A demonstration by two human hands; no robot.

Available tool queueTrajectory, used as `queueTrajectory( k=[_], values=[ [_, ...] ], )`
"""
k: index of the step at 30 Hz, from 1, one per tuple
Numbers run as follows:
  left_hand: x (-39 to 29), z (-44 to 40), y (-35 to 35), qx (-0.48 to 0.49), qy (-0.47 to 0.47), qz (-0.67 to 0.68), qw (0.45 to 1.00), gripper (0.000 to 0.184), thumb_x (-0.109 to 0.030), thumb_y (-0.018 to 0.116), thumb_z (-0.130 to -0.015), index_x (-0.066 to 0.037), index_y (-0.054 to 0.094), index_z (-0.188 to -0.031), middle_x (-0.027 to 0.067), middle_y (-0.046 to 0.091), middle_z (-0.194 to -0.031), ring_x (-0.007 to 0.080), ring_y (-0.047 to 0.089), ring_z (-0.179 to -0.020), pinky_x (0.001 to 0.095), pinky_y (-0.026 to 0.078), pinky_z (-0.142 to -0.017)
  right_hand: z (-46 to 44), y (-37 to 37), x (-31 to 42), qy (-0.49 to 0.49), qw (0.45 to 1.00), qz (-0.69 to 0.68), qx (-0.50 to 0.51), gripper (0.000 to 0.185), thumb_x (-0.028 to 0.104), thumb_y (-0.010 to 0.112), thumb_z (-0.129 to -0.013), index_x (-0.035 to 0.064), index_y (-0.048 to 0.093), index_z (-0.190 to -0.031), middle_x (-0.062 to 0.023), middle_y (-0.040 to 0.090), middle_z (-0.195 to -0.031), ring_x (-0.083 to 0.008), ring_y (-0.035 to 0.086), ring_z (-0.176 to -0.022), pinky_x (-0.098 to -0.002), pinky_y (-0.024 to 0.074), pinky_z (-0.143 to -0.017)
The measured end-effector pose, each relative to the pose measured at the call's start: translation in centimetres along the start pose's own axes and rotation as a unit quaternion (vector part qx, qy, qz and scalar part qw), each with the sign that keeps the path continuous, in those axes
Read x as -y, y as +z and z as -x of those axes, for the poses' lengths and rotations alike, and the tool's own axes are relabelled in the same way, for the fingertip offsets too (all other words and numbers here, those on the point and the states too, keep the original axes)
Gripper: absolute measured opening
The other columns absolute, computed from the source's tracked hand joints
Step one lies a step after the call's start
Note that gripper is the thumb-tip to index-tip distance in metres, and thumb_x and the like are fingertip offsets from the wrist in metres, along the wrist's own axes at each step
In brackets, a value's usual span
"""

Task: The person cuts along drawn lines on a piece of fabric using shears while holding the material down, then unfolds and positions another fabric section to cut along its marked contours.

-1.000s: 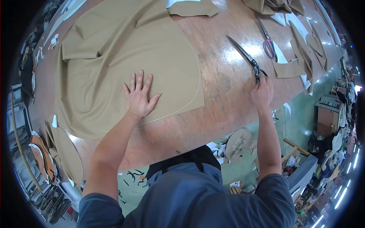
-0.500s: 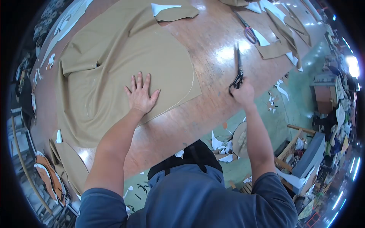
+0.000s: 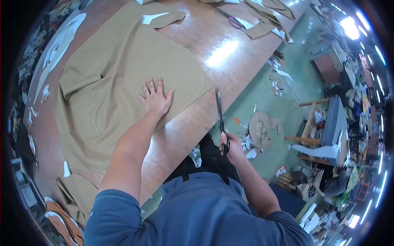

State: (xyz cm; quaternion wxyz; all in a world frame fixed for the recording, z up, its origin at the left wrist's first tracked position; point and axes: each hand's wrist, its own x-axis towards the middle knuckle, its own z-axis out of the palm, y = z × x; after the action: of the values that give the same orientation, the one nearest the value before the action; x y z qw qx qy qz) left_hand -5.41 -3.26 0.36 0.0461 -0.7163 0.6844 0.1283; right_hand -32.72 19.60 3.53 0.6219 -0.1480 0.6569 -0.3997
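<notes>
My left hand lies flat with fingers spread on a large tan sheet of material, which has folds on its left part. A thin pale line curves along the sheet's right edge. My right hand is closed round the handles of long dark scissors. Their blades point up and away, close to the sheet's right corner, without touching it, and look closed. The hand is off the front edge of the wooden table.
Purple-handled scissors lie at the far side near tan scraps. White pattern pieces are at the left. On the green floor stand a wooden-legged frame and a round tan piece.
My right hand has brought the dark scissors from the table's right part back toward my body. The view has turned and shifted. My left hand has stayed on the sheet.
</notes>
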Motion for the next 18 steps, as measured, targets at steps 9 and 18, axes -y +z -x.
queueTrajectory(
  k=[9,18],
  values=[
    [1.0,-0.3,2.2,-0.072,0.177,-0.022,0.981,0.074,-0.059,0.051,-0.105,-0.019,0.040,-0.166,0.0186,0.026,-0.176,0.0432,0.021,-0.163,0.0796,0.016,-0.123,6.6,5.6,-3.9,0.018,0.998,-0.050,0.035,0.042,0.047,0.070,-0.105,0.0049,0.065,-0.107,-0.0001,0.063,-0.081,-0.0099,0.062,-0.066,-0.0283,0.0513,-0.055],
    [0.9,-0.2,1.8,-0.045,0.183,-0.010,0.982,0.067,-0.056,0.048,-0.107,-0.025,0.042,-0.166,0.0115,0.025,-0.177,0.0368,0.018,-0.165,0.0746,0.014,-0.127,4.1,7.9,-5.4,0.011,0.997,-0.069,0.028,0.048,0.042,0.068,-0.107,0.0000,0.061,-0.127,-0.0018,0.062,-0.086,-0.0114,0.062,-0.071,-0.0290,0.0512,-0.057]
  ],
)
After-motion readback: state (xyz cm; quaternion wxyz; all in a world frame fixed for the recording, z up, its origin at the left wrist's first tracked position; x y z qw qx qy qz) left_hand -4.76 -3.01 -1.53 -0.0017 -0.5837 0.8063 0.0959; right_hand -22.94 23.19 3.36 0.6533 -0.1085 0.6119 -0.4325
